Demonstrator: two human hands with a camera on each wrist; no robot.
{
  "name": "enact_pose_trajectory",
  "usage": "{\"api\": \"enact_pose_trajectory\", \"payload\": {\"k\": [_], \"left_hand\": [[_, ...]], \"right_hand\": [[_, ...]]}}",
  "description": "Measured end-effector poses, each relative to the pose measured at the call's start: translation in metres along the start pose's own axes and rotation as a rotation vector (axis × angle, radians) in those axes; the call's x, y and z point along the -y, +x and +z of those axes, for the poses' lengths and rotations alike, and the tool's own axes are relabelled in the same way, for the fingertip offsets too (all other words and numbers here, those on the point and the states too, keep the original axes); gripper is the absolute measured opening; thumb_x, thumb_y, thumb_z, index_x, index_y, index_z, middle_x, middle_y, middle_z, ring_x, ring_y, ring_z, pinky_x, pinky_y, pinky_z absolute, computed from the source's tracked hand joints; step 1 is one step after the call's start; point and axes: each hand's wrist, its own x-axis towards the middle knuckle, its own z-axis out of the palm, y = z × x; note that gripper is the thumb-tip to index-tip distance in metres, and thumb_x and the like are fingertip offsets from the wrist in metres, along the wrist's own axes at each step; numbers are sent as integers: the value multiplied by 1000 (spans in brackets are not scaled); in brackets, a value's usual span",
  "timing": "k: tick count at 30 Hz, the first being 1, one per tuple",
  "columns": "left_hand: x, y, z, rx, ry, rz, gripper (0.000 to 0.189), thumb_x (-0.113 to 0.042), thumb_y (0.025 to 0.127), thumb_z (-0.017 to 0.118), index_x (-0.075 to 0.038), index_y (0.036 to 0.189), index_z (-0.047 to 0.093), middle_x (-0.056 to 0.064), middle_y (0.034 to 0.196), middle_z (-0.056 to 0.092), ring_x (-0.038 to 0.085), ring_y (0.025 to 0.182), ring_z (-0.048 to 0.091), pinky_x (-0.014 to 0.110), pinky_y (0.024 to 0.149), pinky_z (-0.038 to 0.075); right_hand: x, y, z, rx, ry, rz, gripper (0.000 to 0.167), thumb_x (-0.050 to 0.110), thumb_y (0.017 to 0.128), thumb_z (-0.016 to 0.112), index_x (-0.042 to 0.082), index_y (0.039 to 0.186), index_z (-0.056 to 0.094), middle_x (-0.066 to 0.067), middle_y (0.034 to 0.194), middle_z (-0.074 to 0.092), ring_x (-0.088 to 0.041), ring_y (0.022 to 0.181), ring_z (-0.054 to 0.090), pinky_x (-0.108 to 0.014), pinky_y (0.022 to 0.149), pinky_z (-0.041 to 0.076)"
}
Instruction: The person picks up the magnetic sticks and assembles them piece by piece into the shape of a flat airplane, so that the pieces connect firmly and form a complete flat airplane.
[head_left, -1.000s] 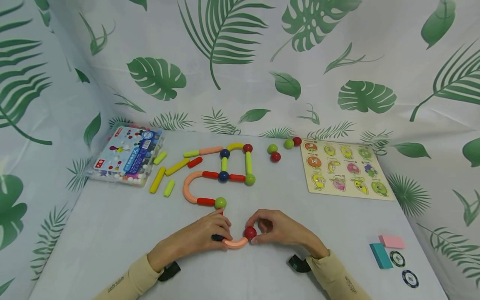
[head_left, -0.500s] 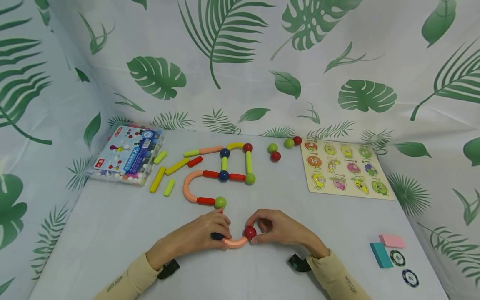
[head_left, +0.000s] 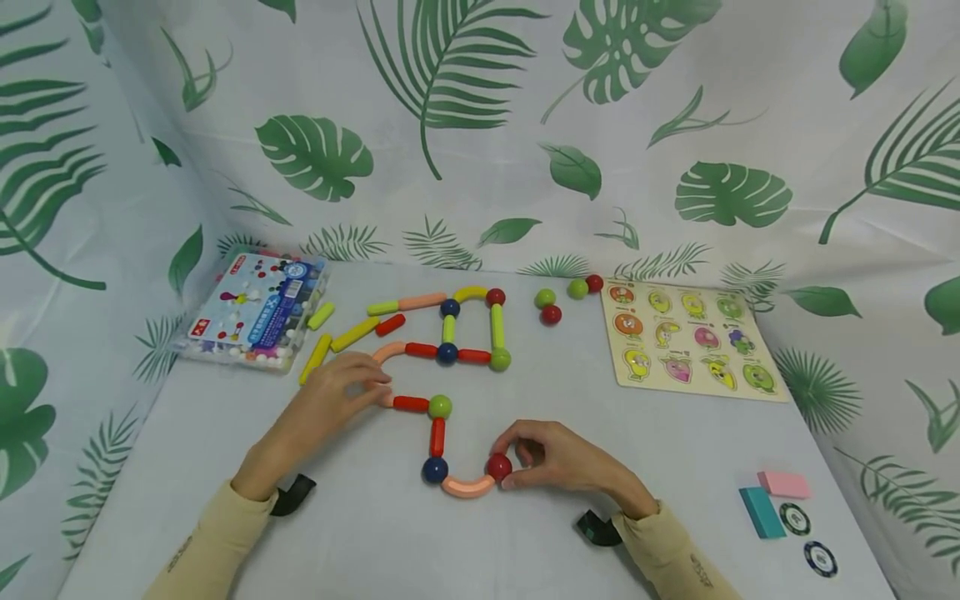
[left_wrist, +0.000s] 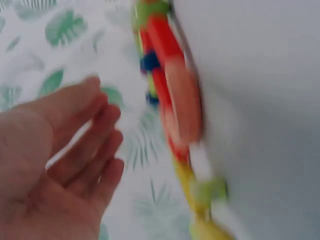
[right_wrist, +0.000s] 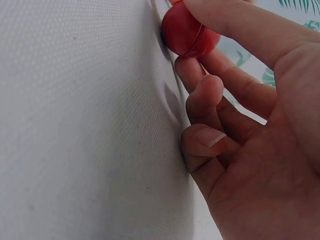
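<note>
In the head view, my right hand [head_left: 562, 457] pinches a red ball [head_left: 498, 467] between thumb and fingers; the right wrist view shows the same red ball [right_wrist: 186, 30] at the fingertips. A peach curved rod [head_left: 468, 487] joins it to a navy ball [head_left: 434, 470], a red rod [head_left: 437, 437] and a green ball [head_left: 439, 407]. My left hand [head_left: 322, 412] hovers by another peach curved rod [head_left: 388, 352], partly covering it. The left wrist view, blurred, has that left hand [left_wrist: 65, 150] with loosely bent fingers, apart from the curved rod [left_wrist: 184, 105].
Yellow rods [head_left: 356, 334] and a short red rod [head_left: 391, 324] lie left of the linked pieces. A plastic box [head_left: 251, 304] stands at back left. Loose green balls [head_left: 545, 297] and red balls [head_left: 551, 314] sit behind. A fruit board [head_left: 690, 337] and a teal block [head_left: 762, 512] lie to the right.
My left hand has let go near the navy ball and moved left and away from me, to the peach curve. The right hand stays on the red ball.
</note>
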Motion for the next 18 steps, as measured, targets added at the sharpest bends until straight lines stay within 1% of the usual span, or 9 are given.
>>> {"api": "enact_pose_trajectory", "payload": {"k": [2,4,6,8,10,12,15,18], "left_hand": [[8,-2,-11,-89,56,-86,19,-7,83,83,-5,101,79,5,102,74,24,104,67,48,96,54],[15,-5,-18,-169,97,-169,16,-5,84,81,-3,100,79,11,100,75,30,101,68,52,92,54],[20,-9,-22,-230,134,-230,13,-3,86,79,0,98,78,16,99,75,35,97,69,53,85,55],[24,-12,-21,-269,171,-258,12,-2,86,78,3,97,78,20,97,74,38,93,70,53,80,56],[27,-15,-18,-284,216,-271,12,-2,87,77,6,96,76,23,96,73,40,90,70,54,79,56],[28,-17,-15,-284,252,-291,15,-1,88,76,9,99,75,25,97,72,41,90,69,54,79,56],[29,-20,-10,-269,284,-348,20,0,88,76,11,104,72,27,99,69,42,91,67,54,78,55],[29,-23,-9,-243,287,-405,23,2,88,75,14,107,70,29,101,67,43,91,67,54,77,55]], "right_hand": [[0,0,0,0,5,-4,40,41,83,83,31,119,68,-2,89,61,-11,80,54,-19,67,43],[0,-1,-1,0,5,-11,40,40,83,83,31,119,68,-3,89,62,-11,80,55,-19,66,43],[0,-1,-1,0,3,-17,40,40,84,83,30,119,68,-3,89,62,-11,80,55,-19,66,43],[0,-1,-1,-3,-2,-20,40,40,84,83,29,119,68,-3,89,62,-10,79,55,-19,66,43],[0,-1,-1,-6,-5,-18,40,40,84,83,30,119,68,-2,89,62,-9,79,54,-19,65,43],[-1,-1,-1,-7,-5,-13,40,41,83,83,31,119,68,-2,88,62,-8,79,54,-19,65,43],[-2,0,-1,0,-2,-16,40,41,84,83,30,119,68,-2,89,62,-8,79,54,-19,65,43],[-3,0,-1,2,-3,-24,40,40,84,83,29,119,68,-2,88,62,-10,79,54,-19,65,42]]}}
